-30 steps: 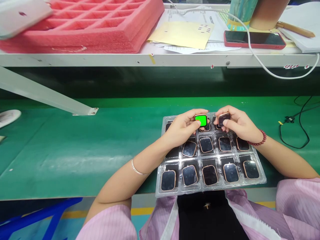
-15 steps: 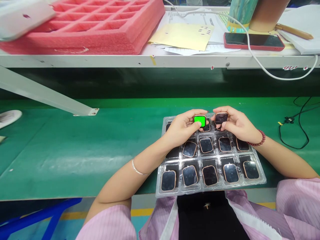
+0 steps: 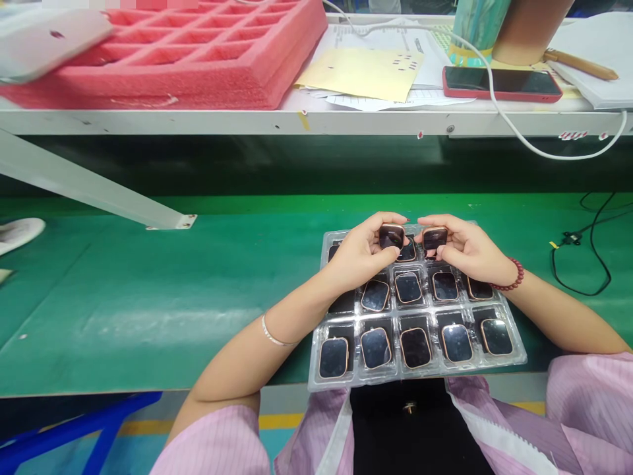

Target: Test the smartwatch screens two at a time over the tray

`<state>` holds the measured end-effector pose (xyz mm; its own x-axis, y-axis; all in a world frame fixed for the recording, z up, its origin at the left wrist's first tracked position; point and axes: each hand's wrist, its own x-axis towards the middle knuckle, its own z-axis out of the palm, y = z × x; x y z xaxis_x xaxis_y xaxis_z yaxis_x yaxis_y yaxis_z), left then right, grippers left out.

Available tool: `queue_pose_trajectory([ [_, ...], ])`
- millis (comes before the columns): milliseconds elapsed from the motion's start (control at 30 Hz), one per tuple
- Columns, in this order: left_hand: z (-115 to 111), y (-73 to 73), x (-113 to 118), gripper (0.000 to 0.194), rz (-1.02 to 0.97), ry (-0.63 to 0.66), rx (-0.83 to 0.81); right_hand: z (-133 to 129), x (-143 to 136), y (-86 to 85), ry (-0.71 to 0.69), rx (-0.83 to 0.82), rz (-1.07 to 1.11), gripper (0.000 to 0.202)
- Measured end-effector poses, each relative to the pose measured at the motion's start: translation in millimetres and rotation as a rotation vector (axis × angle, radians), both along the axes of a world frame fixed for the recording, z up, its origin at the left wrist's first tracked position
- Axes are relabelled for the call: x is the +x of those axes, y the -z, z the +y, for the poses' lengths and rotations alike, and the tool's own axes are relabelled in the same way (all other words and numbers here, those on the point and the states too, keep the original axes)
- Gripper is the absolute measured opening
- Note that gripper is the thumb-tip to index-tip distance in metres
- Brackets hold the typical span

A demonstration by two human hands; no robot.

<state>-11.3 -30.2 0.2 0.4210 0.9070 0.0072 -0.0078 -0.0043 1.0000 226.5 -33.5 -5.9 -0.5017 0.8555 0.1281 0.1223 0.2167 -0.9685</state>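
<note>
My left hand [image 3: 360, 254] grips a gold-rimmed smartwatch body [image 3: 391, 236] between thumb and fingers, its screen dark. A second watch body [image 3: 435, 238], also dark, is held the same way in my right hand [image 3: 472, 251]. Both are raised over the far row of a clear plastic tray [image 3: 420, 379]. Several more dark-screened watches lie in the tray's compartments, such as one [image 3: 415, 348] in the near row. Parts of the far and middle rows are hidden by my hands.
The tray sits on a green bench top [image 3: 123, 297] at its front edge. Above is a white shelf [image 3: 222, 123] with red foam [image 3: 198, 86], papers, a phone [image 3: 502, 84] and a white cable. A metal brace [image 3: 99, 178] stands left; a black cable [image 3: 593, 244] lies right.
The screen of the watch in my left hand has gone from bright green to dark. Both hands have shifted very slightly, each still holding its watch.
</note>
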Motion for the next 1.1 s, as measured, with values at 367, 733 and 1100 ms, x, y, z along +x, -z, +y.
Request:
queue_pose_trajectory([
  [367, 11.1, -3.5, -9.3, 0.065, -0.339, 0.110, -0.320, 14.6, 10.8, -4.8, -0.009, -0.427, 0.308, 0.058],
  [733, 21.5, -5.7, -9.1, 0.059, -0.415, 0.049, -0.554, 22.7, 14.6, -9.9, -0.019, -0.679, 0.377, 0.063],
  [1100, -0.4, -1.4, 0.1, 0.054, -0.088, 0.036, -0.094, 3.3, -0.3, -1.2, -0.002, -0.082, 0.090, 0.042],
])
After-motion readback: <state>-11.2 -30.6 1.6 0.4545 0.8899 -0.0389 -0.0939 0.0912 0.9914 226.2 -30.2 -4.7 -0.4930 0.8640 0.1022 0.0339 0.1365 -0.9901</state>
